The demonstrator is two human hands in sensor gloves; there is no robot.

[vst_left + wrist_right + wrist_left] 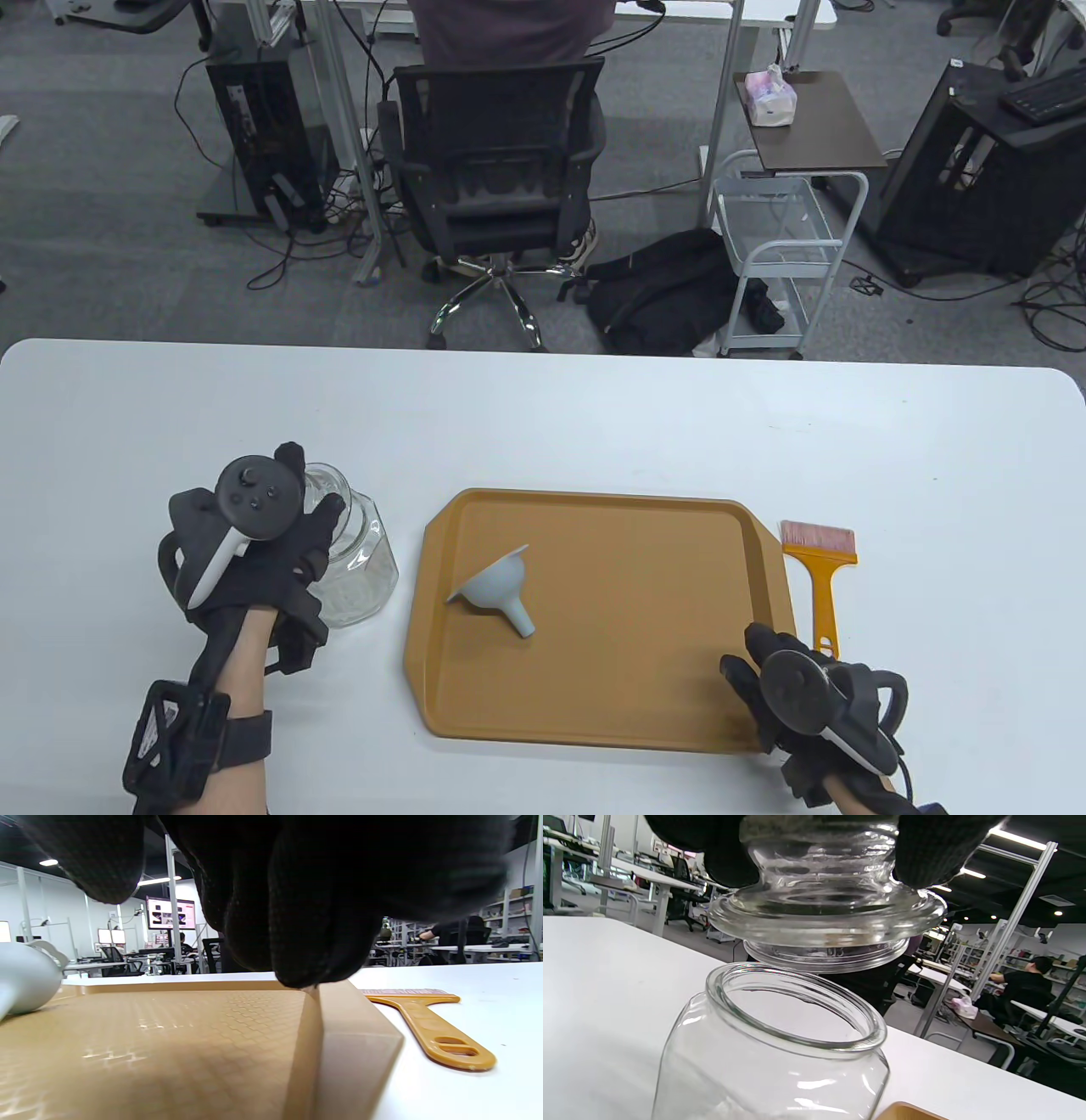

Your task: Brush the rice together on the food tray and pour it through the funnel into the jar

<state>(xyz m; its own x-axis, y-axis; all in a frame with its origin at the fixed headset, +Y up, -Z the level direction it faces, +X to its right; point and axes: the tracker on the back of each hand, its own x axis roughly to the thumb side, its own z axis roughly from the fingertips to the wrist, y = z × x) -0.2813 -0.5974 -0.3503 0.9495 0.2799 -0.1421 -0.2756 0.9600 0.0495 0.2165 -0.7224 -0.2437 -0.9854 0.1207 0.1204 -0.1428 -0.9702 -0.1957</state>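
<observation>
Gripping the lid above the jar, left hand; right hand relaxed on tray.

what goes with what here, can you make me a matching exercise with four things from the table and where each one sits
Things:
1. funnel
2. brush
3. glass lid
4. jar

Places or states:
A. on the table just right of the tray
B. held in the left hand, lifted above the jar mouth
C. lying on its side on the tray
D. standing open on the table left of the tray

Pairs: 1-C, 2-A, 3-B, 4-D
</observation>
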